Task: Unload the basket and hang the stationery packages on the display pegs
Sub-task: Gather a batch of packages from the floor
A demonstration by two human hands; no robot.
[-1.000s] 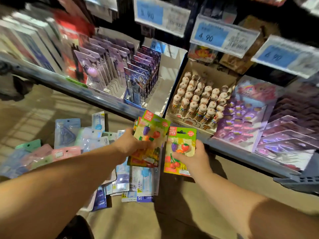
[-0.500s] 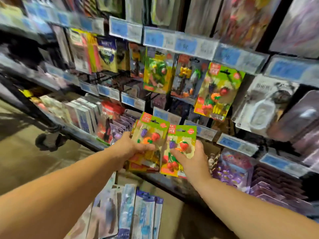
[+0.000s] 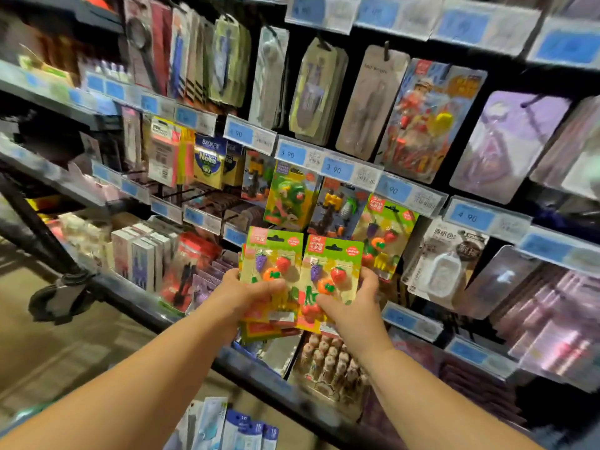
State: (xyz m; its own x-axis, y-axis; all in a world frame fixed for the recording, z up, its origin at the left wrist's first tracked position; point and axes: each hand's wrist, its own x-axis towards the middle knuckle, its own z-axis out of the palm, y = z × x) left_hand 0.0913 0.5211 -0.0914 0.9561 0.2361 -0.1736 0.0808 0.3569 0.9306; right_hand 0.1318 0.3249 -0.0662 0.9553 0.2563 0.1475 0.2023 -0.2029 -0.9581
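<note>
A person's left hand (image 3: 242, 292) grips a stack of fruit-eraser cards (image 3: 271, 251); the right hand (image 3: 355, 308) holds one matching card (image 3: 334, 254), green-topped, with grape, strawberry and orange shapes.

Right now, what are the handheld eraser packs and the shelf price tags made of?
Eraser packs: printed card backing, matte, likely under a clear plastic blister; the fruit shapes stand raised.
Price tags: paper slips, probably in glossy clear plastic holders; faint sheen, though blurred.

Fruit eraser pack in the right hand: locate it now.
Head view, centre: the fruit eraser pack, in the right hand, sits beside the stack in the left hand, below-left of the matching hanging pack.
</note>
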